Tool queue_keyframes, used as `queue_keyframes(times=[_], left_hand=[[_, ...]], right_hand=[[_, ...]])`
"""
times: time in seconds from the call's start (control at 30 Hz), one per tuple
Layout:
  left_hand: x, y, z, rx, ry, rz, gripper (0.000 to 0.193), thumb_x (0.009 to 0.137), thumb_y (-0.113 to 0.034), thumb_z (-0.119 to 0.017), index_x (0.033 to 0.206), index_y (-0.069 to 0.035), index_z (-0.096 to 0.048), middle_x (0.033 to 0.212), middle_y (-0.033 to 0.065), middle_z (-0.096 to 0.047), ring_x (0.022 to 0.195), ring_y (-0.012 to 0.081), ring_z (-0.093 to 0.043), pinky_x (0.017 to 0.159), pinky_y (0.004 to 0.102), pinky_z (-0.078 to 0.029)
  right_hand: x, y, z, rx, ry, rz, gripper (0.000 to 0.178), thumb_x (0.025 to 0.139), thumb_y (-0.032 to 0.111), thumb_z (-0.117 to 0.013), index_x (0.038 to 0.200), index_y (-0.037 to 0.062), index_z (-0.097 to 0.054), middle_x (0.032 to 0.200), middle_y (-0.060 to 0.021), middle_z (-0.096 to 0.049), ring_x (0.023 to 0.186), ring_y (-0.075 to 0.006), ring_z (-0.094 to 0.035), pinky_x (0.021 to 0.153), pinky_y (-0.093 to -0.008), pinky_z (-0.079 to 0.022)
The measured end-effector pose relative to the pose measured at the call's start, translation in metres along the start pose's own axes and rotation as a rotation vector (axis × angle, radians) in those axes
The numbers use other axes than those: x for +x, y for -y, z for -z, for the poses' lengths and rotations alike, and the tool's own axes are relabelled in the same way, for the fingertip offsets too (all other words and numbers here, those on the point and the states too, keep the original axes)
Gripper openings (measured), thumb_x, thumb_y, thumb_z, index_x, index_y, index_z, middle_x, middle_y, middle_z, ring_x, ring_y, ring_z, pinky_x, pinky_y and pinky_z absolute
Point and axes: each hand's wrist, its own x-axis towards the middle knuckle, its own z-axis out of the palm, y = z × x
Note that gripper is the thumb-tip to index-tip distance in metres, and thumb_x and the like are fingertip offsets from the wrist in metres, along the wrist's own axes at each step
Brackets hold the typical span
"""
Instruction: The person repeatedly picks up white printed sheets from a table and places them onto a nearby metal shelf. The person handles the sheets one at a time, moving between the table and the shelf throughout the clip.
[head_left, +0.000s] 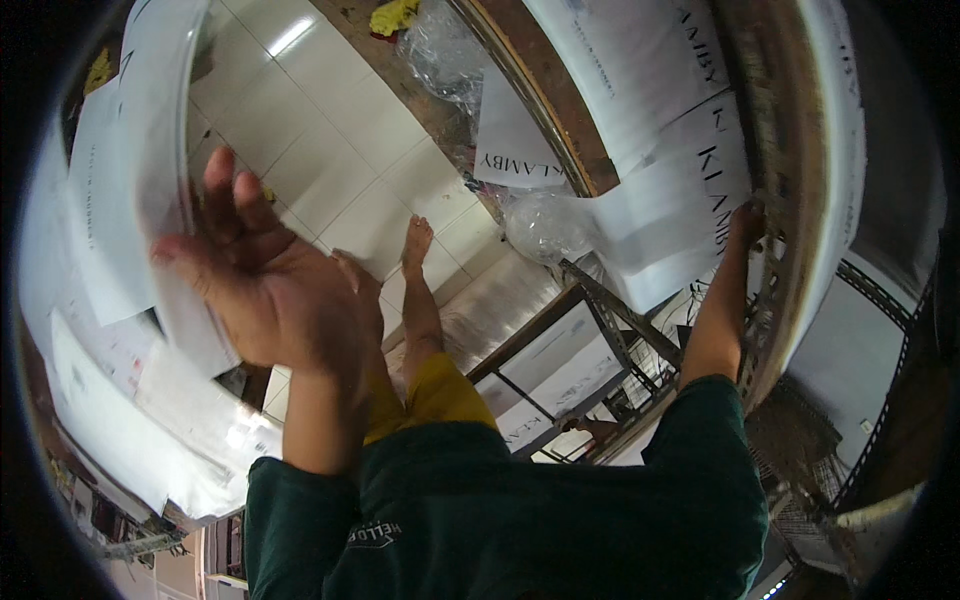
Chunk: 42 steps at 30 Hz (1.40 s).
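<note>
My left hand [265, 285] is raised with the palm turned up, its thumb and fingers apart and a little bent. Its thumb overlaps the edge of a stack of white printed sheets or bags [160, 210] on the left; whether it touches them I cannot tell. On the other side, my right arm reaches out to the edge of a white printed sheet [650, 225] on a rack. There my right hand [746, 222] is small and dark, and its fingers are too unclear to make out.
Crumpled clear plastic [445, 60] lies by a brown board edge [545, 90]. A metal frame [620, 330] with white printed sheets stands low on the right. Pale floor tiles [330, 120] show ahead of my bare feet. A brown rack edge [800, 180] curves along the right.
</note>
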Motion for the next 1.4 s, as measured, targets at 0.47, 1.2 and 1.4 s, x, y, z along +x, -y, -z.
queue_keyframes(times=[0.47,1.2,1.4], left_hand=[[-0.029,0.113,0.071,0.067,-0.046,0.411,0.037,0.094,-0.026,-0.036,0.111,0.006,-0.043,0.100,0.0186,-0.056,0.096,0.0194,-0.056,0.083,0.0246,-0.048],[-0.067,0.078,0.076,0.024,-0.199,0.822,0.036,0.089,-0.032,-0.048,0.109,-0.003,-0.046,0.101,0.0074,-0.056,0.092,0.0158,-0.055,0.079,0.0285,-0.045],[-0.090,0.034,0.104,0.050,-0.177,0.957,0.033,0.088,-0.030,-0.051,0.109,-0.005,-0.046,0.101,0.0040,-0.054,0.087,0.0147,-0.053,0.074,0.0282,-0.042]], right_hand=[[0.120,0.021,-0.061,-0.146,-0.192,0.070,0.038,0.085,0.031,-0.041,0.115,0.0106,-0.051,0.117,-0.0130,-0.051,0.106,-0.0320,-0.048,0.093,-0.0411,-0.033],[-0.210,0.170,0.023,0.821,-0.291,0.654,0.018,0.082,0.014,-0.056,0.090,-0.0011,-0.060,0.088,-0.0111,-0.060,0.087,-0.0235,-0.055,0.081,-0.0334,-0.041],[-0.456,0.136,0.005,1.200,0.669,0.968,0.014,0.072,0.012,-0.061,0.079,0.0012,-0.060,0.074,-0.0062,-0.062,0.067,-0.0184,-0.058,0.066,-0.0294,-0.045]])
